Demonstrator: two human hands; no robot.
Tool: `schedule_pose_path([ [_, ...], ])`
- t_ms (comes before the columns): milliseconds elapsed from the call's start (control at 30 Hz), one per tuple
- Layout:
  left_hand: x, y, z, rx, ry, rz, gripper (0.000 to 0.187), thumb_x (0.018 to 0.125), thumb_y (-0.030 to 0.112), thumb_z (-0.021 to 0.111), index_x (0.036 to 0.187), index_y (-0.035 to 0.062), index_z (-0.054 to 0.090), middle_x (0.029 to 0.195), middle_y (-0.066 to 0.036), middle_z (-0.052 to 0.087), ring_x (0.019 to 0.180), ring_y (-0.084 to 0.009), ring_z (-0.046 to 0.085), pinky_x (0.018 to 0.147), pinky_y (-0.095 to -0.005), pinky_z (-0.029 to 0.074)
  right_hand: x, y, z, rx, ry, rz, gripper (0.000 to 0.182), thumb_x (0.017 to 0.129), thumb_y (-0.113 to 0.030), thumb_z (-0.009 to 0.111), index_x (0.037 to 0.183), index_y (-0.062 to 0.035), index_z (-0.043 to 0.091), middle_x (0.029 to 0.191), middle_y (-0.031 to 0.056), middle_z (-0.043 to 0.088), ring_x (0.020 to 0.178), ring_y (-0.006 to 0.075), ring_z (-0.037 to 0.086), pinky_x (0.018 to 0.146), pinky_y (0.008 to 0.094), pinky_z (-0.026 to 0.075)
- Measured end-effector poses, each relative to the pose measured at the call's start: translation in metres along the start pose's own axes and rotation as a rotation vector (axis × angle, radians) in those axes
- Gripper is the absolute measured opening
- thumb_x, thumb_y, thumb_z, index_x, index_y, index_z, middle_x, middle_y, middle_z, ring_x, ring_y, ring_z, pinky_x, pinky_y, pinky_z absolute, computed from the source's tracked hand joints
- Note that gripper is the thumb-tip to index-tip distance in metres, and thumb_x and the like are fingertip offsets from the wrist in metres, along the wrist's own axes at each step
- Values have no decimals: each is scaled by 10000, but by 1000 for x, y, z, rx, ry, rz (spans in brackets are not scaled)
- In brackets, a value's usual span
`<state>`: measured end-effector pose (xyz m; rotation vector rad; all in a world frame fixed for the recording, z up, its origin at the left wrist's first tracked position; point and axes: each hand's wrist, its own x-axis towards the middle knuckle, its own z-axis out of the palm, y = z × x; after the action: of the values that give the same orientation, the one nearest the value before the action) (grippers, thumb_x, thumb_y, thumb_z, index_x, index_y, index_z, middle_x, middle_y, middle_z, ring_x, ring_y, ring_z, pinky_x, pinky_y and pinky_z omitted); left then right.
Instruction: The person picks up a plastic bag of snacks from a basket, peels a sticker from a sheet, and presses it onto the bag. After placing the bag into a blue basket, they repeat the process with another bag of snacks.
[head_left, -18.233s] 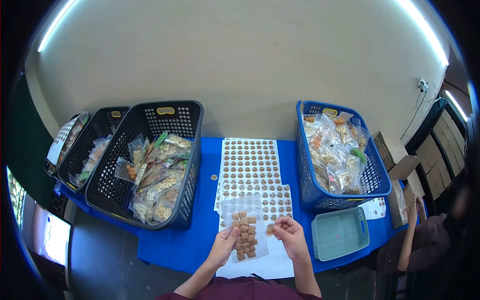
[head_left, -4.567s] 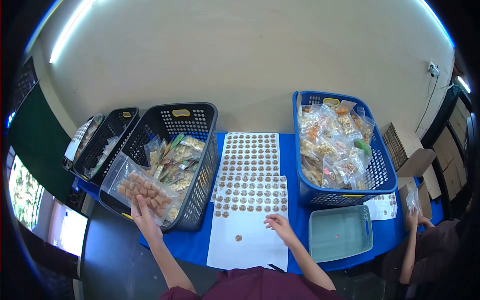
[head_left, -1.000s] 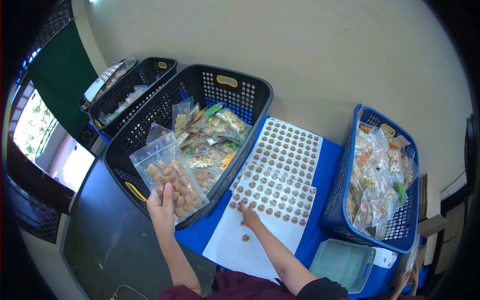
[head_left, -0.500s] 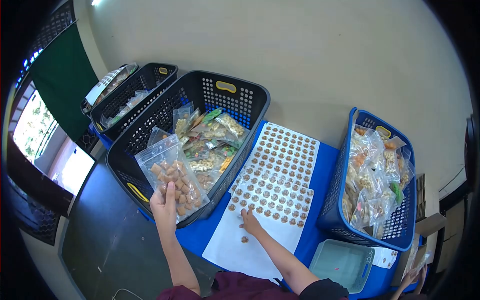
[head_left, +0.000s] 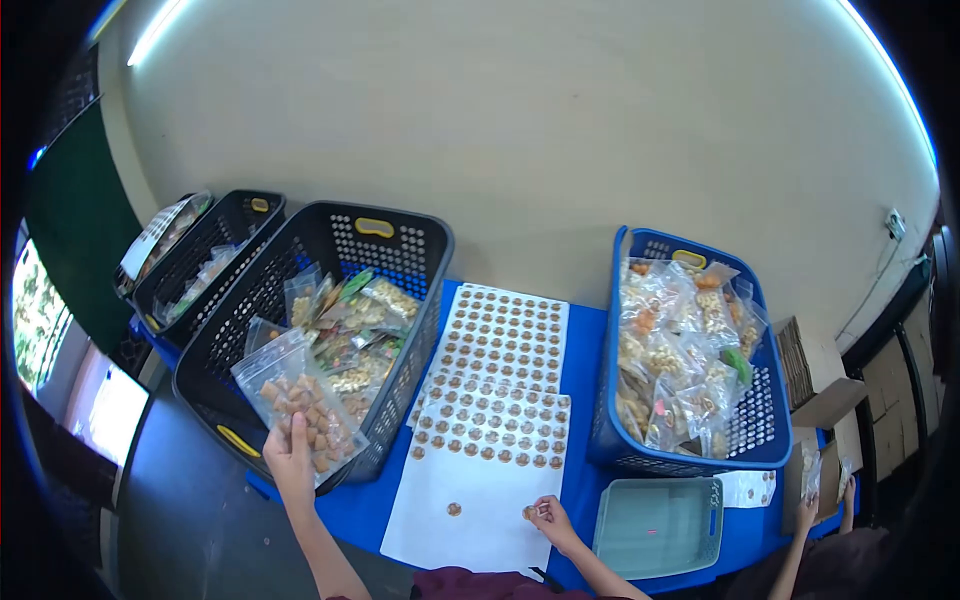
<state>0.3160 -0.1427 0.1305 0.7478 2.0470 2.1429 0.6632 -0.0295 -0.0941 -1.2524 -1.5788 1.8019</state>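
Packet (head_left: 292, 387), blue table (head_left: 585, 345), pale wall (head_left: 520, 130).

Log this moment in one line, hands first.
left hand: holds pouch of brown pieces by black basket | right hand: pinches round sticker at sticker sheet | blue basket: holds filled pouches

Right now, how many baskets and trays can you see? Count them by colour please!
Black baskets: 3
Blue basket: 1
Pale green tray: 1
Total: 5
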Motion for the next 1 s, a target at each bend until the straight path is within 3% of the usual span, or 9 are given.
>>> schedule_pose_path([
  [167, -14, 14, 9, -49, 80, 67, 226, 868, 167, 469, 878, -49, 536, 725, -27, 537, 670, -70, 482, 602, -216, 397, -24, -31, -18, 260, 192, -39, 354, 744, 19, 550, 1046, -38, 374, 849, 58, 523, 685, 76, 484, 592, 204, 398],
  [300, -54, 28, 53, -139, 143, 20, 232, 857, 183, 476, 865, -38, 547, 765, -40, 552, 686, -72, 486, 616, -219, 404, -29, -77, -16, 357, 266, -148, 175, 764, -8, 529, 921, -3, 452, 791, 52, 528, 684, 80, 481, 613, 209, 389],
  [367, -73, 18, 70, -142, -186, -42, 167, 838, 146, 505, 846, -9, 566, 743, -15, 562, 655, -57, 484, 584, -209, 404, -29, -95, -22, 357, 205, -160, 59, 781, -32, 512, 820, 6, 492, 754, 48, 529, 683, 78, 477, 624, 210, 381],
  [433, -95, 12, 82, -228, -426, -225, 136, 836, 103, 508, 862, -16, 570, 727, 2, 555, 656, -48, 486, 581, -196, 403, -32, -120, -25, 409, 186, -241, 91, 801, -63, 485, 733, -2, 496, 711, 41, 516, 679, 82, 474, 628, 213, 373],
  [500, -116, 11, 90, -319, -581, -306, 167, 834, 106, 519, 915, -33, 567, 754, -19, 573, 647, -52, 516, 559, -192, 419, -34, -131, -34, 465, 100, -412, 168, 826, -95, 448, 682, -20, 490, 695, 37, 501, 682, 102, 477, 632, 224, 373],
  [567, -130, 28, 96, -358, -702, -408, 199, 837, 109, 519, 956, -47, 550, 785, -31, 579, 657, -61, 529, 568, -185, 429, -40, -150, -34, 568, 129, -421, 169, 836, -106, 432, 700, -24, 489, 717, 38, 497, 694, 119, 487, 660, 246, 391],
  [667, -144, 23, 106, -354, -796, -420, 204, 843, 118, 511, 963, -45, 543, 789, -23, 573, 676, -57, 524, 593, -176, 424, -57, -189, -29, 701, 70, -384, 31, 818, -59, 472, 815, -30, 481, 804, 49, 510, 754, 133, 516, 723, 269, 421],
  [767, -146, 14, 111, -320, -860, -452, 209, 849, 131, 505, 962, -42, 541, 794, -19, 571, 690, -51, 515, 607, -172, 418, -65, -198, -29, 628, 8, -404, 181, 758, 25, 538, 919, -32, 478, 859, 53, 516, 760, 121, 522, 704, 241, 432],
  [1000, -151, 15, 117, -358, -881, -501, 224, 852, 154, 504, 959, -38, 546, 816, -22, 576, 694, -46, 505, 615, -178, 411, -80, -216, -26, 454, 76, -394, 207, 770, 12, 550, 967, -18, 491, 856, 18, 528, 788, 71, 502, 699, 192, 396],
])
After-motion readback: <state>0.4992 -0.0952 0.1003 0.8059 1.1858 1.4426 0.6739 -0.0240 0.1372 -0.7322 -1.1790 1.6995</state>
